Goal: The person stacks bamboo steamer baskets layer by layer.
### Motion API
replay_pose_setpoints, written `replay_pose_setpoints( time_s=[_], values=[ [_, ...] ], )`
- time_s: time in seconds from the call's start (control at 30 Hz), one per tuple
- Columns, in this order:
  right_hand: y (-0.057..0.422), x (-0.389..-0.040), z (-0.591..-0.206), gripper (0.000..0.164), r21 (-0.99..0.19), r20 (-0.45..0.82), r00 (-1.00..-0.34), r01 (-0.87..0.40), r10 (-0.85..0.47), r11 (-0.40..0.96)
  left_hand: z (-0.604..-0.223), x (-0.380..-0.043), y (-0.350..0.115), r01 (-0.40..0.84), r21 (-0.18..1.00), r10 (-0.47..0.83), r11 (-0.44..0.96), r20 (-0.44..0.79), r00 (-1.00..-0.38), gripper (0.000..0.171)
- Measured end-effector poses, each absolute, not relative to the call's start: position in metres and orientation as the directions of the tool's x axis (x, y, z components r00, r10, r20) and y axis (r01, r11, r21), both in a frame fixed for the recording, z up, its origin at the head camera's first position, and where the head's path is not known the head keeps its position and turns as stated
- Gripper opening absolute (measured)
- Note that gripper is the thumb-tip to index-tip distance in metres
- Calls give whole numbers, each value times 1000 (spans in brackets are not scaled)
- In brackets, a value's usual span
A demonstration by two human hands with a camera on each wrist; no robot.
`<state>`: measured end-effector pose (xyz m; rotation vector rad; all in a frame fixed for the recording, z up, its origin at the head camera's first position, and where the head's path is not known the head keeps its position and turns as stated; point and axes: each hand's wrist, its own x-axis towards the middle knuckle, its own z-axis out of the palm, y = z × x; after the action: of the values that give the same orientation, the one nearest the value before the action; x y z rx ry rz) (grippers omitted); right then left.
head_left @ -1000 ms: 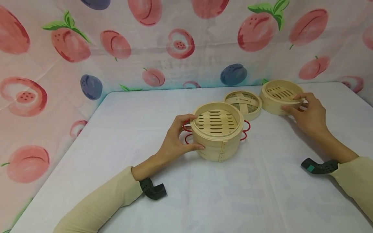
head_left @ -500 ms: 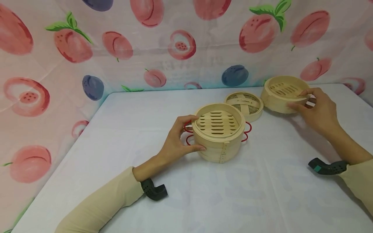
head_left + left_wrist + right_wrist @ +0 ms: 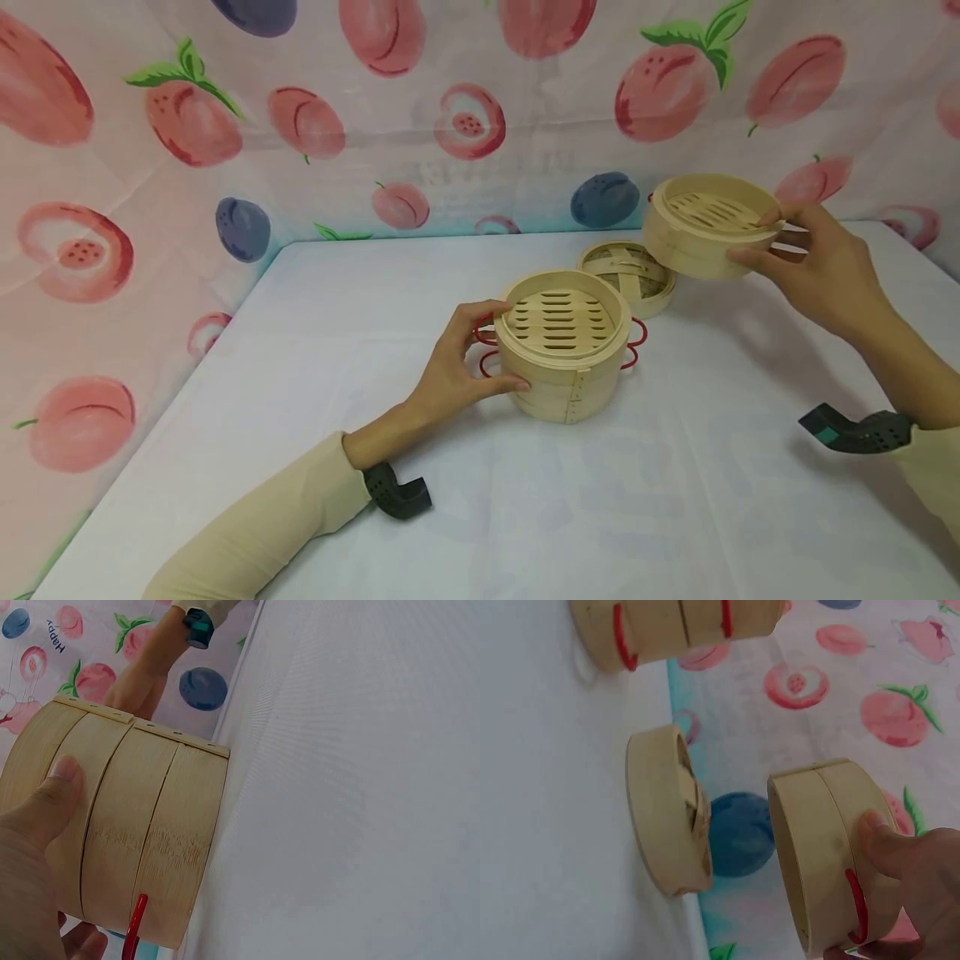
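Two stacked bamboo steamer baskets [image 3: 566, 375] with red side handles stand upright on the white table. My left hand [image 3: 457, 358] grips their left side, thumb at the front and fingers by the upper rim. In the left wrist view the thumb [image 3: 56, 795] presses the bamboo wall. My right hand [image 3: 825, 267] holds another bamboo steamer basket [image 3: 697, 250] by its right side, lifted above the table and slightly tilted. The right wrist view shows this raised basket [image 3: 832, 847] apart from the round steamer lid [image 3: 660, 810], whose woven top [image 3: 630, 271] lies behind the stack.
The table [image 3: 375, 283] is covered in white cloth. A peach-and-plum printed curtain [image 3: 540, 108] hangs along its back and left edges. A black wrist camera [image 3: 397, 492] sticks out from the left sleeve, another [image 3: 855, 429] from the right.
My right hand has lifted the single steamer basket off the table and brought it left, partly over the lid. My left hand stays on the stacked baskets.
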<state>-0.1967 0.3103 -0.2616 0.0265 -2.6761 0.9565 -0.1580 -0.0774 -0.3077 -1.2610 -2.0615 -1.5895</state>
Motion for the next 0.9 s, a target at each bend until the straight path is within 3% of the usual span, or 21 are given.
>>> replay_pose_setpoints(
  time_s=[0.43,0.9],
  values=[
    [286,-192,-243,37,-657,321,-947,-206,22,725,-308,-159,-76,765,644,481,30,661,-576,80],
    [255,-182,-225,38,-652,367,-918,-369,-149,662,-309,-159,-79,763,644,478,54,655,-586,80]
  ],
)
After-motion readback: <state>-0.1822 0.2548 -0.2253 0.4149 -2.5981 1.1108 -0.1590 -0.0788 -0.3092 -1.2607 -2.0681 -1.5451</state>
